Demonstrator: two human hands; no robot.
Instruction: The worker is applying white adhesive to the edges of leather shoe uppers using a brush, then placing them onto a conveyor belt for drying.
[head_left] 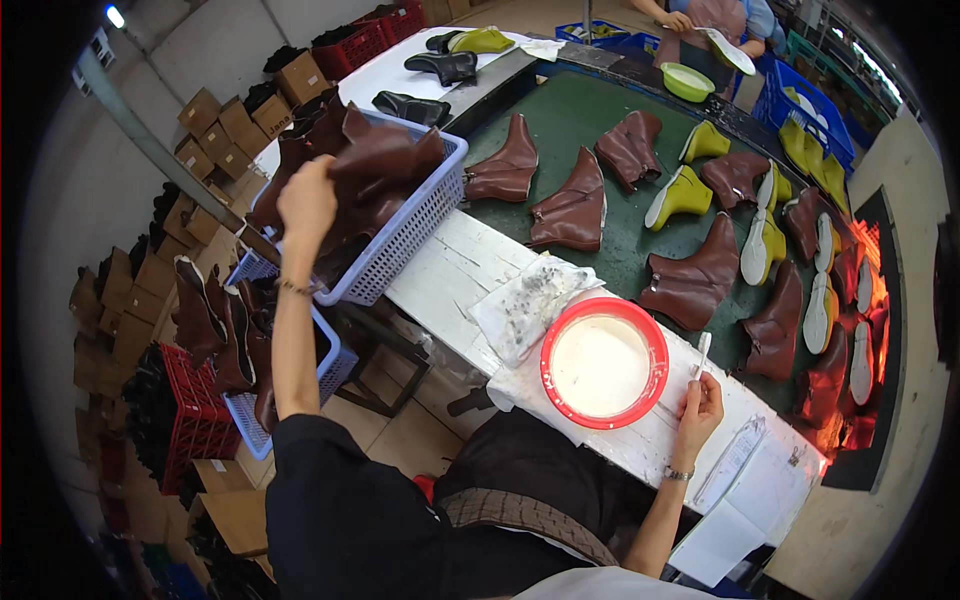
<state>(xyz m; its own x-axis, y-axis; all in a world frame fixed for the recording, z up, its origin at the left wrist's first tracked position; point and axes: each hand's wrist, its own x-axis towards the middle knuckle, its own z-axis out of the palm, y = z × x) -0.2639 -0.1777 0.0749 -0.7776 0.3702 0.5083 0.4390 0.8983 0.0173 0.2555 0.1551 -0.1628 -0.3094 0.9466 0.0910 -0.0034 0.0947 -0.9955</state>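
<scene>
My left hand (308, 203) reaches into a lavender plastic basket (420, 215) heaped with brown leather boots (385, 165). Its fingers are closed on the edge of one boot, partly hidden behind the back of the hand. Above the white board (440, 280), my right hand (700, 405) pinches a small white brush (703, 350), bristle end pointing away from me. Just left of that hand stands a red-rimmed bowl (548, 370) holding a creamy white liquid (600, 368). A stained white cloth (530, 305) lies beside the bowl.
Brown boots (570, 210) and olive-yellow shoe pieces (682, 195) lie on a green conveyor (620, 100) leading to a glowing heater opening (865, 330) at right. A notebook (735, 520) is near my right wrist. Below left sit another basket (340, 365) and a red crate (200, 410). Across, a person (725, 25) handles a sole.
</scene>
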